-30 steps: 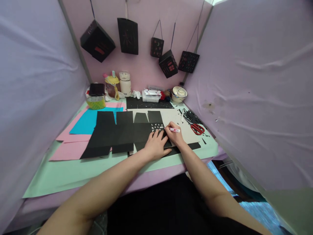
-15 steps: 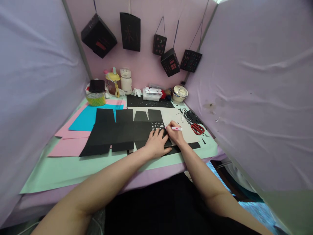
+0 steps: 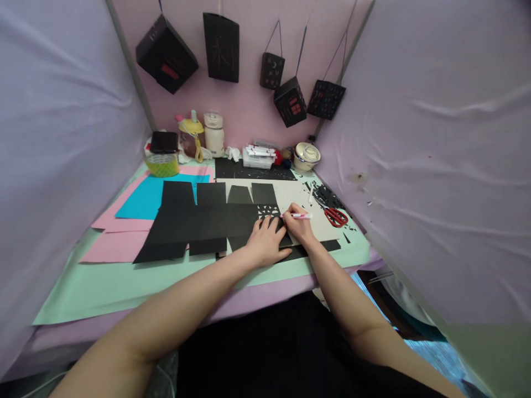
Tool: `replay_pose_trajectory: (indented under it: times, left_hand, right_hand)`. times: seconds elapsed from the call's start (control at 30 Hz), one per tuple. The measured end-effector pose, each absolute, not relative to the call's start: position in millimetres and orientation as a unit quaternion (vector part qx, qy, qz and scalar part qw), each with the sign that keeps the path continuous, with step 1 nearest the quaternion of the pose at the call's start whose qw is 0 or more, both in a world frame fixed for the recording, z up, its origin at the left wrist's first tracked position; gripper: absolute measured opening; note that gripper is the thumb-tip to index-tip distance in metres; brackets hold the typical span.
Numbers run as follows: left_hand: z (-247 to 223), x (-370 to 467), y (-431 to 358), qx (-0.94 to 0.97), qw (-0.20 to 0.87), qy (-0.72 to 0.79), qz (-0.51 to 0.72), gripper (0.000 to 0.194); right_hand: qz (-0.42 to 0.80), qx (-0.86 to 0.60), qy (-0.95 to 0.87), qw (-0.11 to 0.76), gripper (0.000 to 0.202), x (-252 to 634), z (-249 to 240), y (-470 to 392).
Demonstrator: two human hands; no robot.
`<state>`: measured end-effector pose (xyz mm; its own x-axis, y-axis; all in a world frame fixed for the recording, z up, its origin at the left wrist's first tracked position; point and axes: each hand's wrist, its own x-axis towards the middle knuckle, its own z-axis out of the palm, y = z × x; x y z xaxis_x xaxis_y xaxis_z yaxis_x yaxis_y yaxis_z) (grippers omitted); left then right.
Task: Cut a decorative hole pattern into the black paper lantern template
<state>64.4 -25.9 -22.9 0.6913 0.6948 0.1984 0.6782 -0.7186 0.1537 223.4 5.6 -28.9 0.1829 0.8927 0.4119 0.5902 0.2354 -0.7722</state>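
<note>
Centre frame, the black card [image 3: 209, 224] stretches leftward from under the left hand [image 3: 267, 243], spread flat; the right hand [image 3: 297, 225] grips a pink-and-white pen-like tool [image 3: 305, 216] just right of the cut-outs [image 3: 267, 207].

On my feed I see black card [image 3: 211, 221] patterned with pale angular cut-outs [image 3: 267, 211] at its three o'clock; blue paper [image 3: 139, 199] at ten, pink paper [image 3: 116, 225] at nine; past three, a white-and-pink pen [image 3: 305, 216] and red-handled scissors [image 3: 337, 217].
</note>
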Motion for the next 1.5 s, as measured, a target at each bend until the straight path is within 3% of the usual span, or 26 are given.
replay_pose_trajectory:
  times: [0.8,1.13,1.5]
  left_hand:
    - [-27.1,63.7,-25.6,0.918,0.026,0.375,0.128,0.066]
    - [-22.5,63.7,-26.1,0.919,0.033,0.377,0.112,0.065]
    - [-23.8,62.8,-26.3,0.918,0.032,0.377,0.118,0.065]
  right_hand:
    - [0.203,-0.615,-0.573,0.503,0.014,220.1,-23.1,5.8]
    - [0.136,-0.613,-0.613,0.48,0.016,221.4,-31.5,7.7]
    - [0.155,-0.602,-0.615,0.485,0.015,220.8,-28.9,6.0]
